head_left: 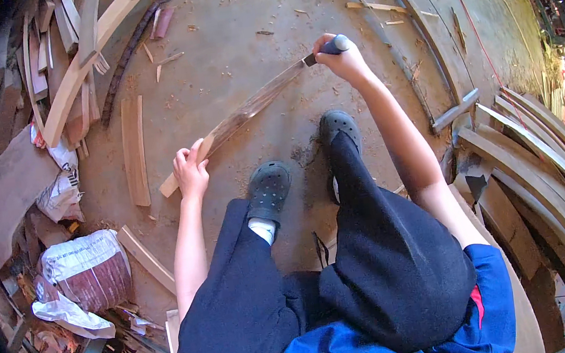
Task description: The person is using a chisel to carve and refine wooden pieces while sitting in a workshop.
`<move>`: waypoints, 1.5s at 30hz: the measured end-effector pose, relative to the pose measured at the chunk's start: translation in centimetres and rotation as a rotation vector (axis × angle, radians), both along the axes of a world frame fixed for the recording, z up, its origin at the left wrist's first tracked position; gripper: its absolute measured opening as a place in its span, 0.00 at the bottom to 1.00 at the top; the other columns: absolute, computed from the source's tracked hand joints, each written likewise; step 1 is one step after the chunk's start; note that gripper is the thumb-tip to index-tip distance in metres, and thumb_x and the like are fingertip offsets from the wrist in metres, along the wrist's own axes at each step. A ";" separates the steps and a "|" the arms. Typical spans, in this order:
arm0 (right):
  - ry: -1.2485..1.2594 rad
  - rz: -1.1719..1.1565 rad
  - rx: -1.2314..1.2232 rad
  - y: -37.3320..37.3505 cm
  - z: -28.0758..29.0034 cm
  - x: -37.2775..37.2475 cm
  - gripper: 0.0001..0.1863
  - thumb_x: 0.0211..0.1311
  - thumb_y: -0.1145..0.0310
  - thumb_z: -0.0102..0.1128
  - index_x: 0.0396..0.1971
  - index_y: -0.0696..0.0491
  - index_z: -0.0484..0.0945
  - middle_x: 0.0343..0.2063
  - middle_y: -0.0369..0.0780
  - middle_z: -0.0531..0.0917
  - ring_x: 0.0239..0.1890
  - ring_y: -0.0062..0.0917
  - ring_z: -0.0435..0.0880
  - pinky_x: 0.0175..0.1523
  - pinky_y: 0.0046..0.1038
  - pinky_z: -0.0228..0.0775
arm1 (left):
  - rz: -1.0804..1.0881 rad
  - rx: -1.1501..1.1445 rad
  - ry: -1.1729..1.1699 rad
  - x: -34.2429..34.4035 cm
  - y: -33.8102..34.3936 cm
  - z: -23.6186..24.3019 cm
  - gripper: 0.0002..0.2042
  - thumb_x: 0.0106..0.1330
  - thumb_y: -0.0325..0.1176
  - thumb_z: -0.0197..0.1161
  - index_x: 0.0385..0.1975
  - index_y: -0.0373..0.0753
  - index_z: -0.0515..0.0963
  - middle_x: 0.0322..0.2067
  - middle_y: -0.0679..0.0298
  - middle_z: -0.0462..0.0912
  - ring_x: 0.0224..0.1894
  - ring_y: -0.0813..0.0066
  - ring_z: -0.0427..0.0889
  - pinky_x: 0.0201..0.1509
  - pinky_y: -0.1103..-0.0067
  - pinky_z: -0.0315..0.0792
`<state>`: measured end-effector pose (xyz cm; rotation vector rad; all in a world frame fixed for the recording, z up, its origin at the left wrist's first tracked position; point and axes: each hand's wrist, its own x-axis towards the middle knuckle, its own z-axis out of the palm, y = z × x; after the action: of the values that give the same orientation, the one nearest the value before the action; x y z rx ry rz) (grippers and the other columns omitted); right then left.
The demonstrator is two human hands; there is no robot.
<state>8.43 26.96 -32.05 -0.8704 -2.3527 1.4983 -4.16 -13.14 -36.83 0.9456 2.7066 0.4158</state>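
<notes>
My left hand (191, 169) grips a long narrow wooden strip (247, 111) near its lower-left end, its fingers wrapped over the pale wood. The strip slants up to the right. At its upper end my right hand (345, 65) is closed around a tool (334, 46) with a blue-grey handle and a short dark part that meets the wood; what kind of tool it is I cannot tell. Below the strip are my legs and two dark grey clogs (268, 188).
Loose timber (85, 66) and curved boards (542, 189) crowd both sides. A short board (135, 151) lies at left, near a bundled sack (86, 272) and a brown sheet (9, 194). Shavings dot the concrete floor (231, 29); a red cord (470, 15) runs along the upper right.
</notes>
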 end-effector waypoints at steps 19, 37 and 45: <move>0.009 0.100 -0.061 0.4 0.4 -1.6 0.07 0.39 0.81 0.57 0.22 0.54 0.73 0.25 0.33 0.77 0.31 0.18 0.75 0.36 0.20 0.66 | 0.014 0.042 0.013 0.1 -0.3 -0.1 0.28 0.50 0.27 0.64 0.52 0.60 0.69 0.38 0.61 0.67 0.43 0.60 0.68 0.49 0.68 0.64; 0.128 0.184 0.176 1.2 3.6 0.0 0.10 0.46 0.71 0.66 0.27 0.55 0.74 0.22 0.37 0.78 0.28 0.21 0.77 0.37 0.23 0.70 | 0.018 0.043 0.016 0.2 -0.4 -0.2 0.29 0.50 0.26 0.63 0.53 0.59 0.68 0.40 0.60 0.67 0.44 0.60 0.68 0.52 0.68 0.63; 0.508 -0.243 -0.309 -0.9 1.6 -1.8 0.17 0.59 0.62 0.60 0.15 0.53 0.69 0.15 0.29 0.71 0.16 0.12 0.65 0.21 0.17 0.58 | 0.011 0.016 -0.029 0.2 -0.5 -0.1 0.29 0.50 0.27 0.64 0.54 0.60 0.67 0.41 0.60 0.66 0.45 0.59 0.68 0.52 0.67 0.63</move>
<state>6.60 26.08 -30.43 -0.6992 -1.6280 1.7504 -4.00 -13.66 -36.95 0.9220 2.6873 0.4503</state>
